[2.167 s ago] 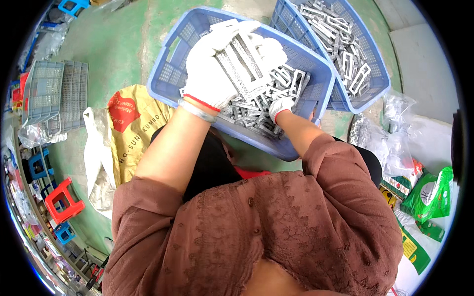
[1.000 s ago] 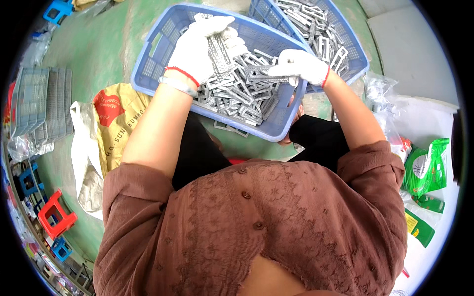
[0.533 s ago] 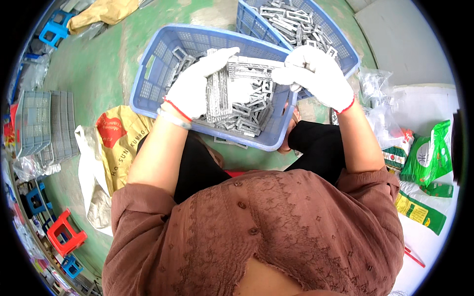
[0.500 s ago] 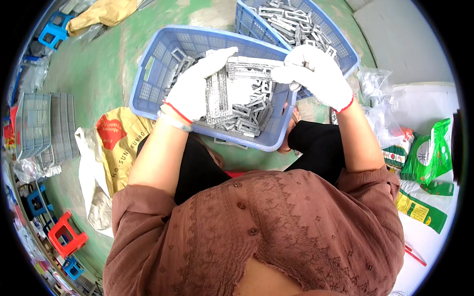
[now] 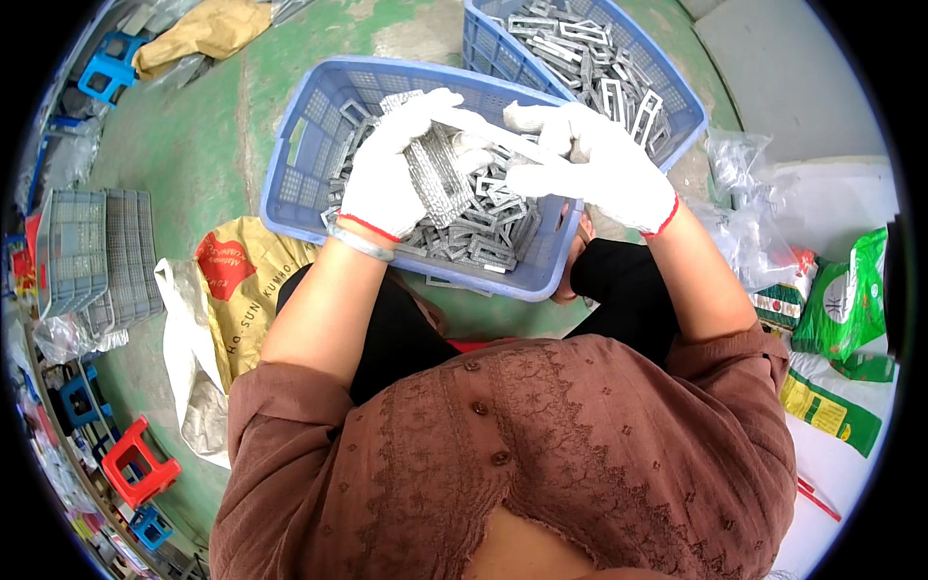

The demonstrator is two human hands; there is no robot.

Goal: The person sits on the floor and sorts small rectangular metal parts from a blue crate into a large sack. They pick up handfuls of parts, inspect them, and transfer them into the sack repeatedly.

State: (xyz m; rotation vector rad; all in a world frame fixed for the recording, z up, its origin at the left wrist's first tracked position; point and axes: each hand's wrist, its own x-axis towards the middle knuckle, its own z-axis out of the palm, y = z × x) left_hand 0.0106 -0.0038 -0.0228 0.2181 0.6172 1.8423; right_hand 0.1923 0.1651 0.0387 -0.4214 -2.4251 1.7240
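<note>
White knitted gloves with red cuffs cover both my hands. My left hand (image 5: 385,172) is closed round a stack of grey rectangular metal frames (image 5: 443,182), tilted over the near blue plastic basket (image 5: 416,70). Another frame (image 5: 498,135), seen nearly edge-on, spans from my left thumb to my right hand (image 5: 594,164). My right thumb and fingers pinch its right end, partly hiding it. Beneath my hands, many loose metal frames (image 5: 488,232) lie jumbled in the near basket.
A second blue basket (image 5: 677,92) full of similar frames (image 5: 580,48) adjoins at the far right. Left are a yellow sack (image 5: 253,290), grey crates (image 5: 77,256) and a red stool (image 5: 138,464). Clear plastic bags (image 5: 739,232) and green packages (image 5: 846,300) sit right.
The frame between my hands has turned from face-on to nearly edge-on, its right end lower. My right hand has moved slightly left, and the stack in my left hand has tilted.
</note>
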